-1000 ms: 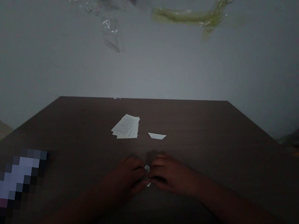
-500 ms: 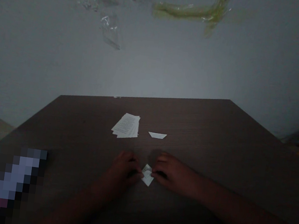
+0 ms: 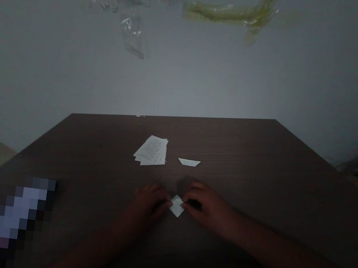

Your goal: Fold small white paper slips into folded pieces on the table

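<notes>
A small folded piece of paper (image 3: 177, 207), diamond-shaped with faint print, is held just above or on the table between my two hands. My left hand (image 3: 152, 201) pinches its left corner between thumb and finger. At the right corner, my right hand (image 3: 203, 202) grips it the same way. Beyond the hands lies a folded paper strip (image 3: 189, 162), shaped like a flat trapezoid with lines of print. To its left is a fanned stack of printed paper sheets (image 3: 151, 150).
The brown wooden table (image 3: 229, 149) stands against a pale wall (image 3: 213, 77) with clear tape (image 3: 134, 36) and yellow tape (image 3: 221, 14) stuck on it. A blurred-out pixelated object (image 3: 20, 210) is at lower left. A tiny white scrap (image 3: 140, 116) sits at the back edge.
The folded paper's lower point has risen slightly and its shape looks more compact. Both hands keep their pinch, with only small shifts. The sheets and strip stay put.
</notes>
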### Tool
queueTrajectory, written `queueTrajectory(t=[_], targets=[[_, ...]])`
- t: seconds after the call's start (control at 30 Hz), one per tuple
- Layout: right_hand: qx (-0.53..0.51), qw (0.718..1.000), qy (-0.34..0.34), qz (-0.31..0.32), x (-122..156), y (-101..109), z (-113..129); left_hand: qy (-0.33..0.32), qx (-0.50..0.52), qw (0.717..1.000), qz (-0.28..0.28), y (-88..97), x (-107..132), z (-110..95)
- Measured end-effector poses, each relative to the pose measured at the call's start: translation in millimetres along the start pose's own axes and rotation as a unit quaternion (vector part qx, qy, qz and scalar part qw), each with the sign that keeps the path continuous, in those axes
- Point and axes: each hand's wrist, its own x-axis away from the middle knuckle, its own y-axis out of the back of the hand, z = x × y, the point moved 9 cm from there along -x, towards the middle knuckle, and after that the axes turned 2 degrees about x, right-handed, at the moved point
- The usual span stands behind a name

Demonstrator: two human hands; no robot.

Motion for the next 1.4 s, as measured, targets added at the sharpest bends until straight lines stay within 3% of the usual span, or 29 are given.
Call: queueTrajectory(t=[0.13,0.3,0.5,0.9,1.1,1.4], targets=[[-0.029,0.999,-0.005,-0.032,0.3,6.0,-1.4,0.024,0.034,0.999,-0.018,7.8,-0.6,-1.9],[-0.074,0.994,0.013,-0.079,1.5,14.1,4.0,-0.018,0.065,0.996,-0.062,18.8,2.2,-10.5],[-0.171,0.981,-0.016,-0.091,1.6,14.2,-2.1,-0.049,0.066,0.996,-0.042,19.0,4.0,-12.1],[-0.271,0.949,-0.128,-0.099,5.5,-0.7,-21.0,0.038,0.130,0.990,-0.049,21.8,6.2,-8.2],[-0.312,0.935,-0.133,-0.103,5.4,-5.8,-22.0,0.025,0.142,0.988,-0.049,24.5,6.2,-17.6],[-0.328,0.932,-0.121,-0.092,5.6,-8.6,-21.5,0.037,0.152,0.987,-0.033,22.0,5.9,-14.5]])
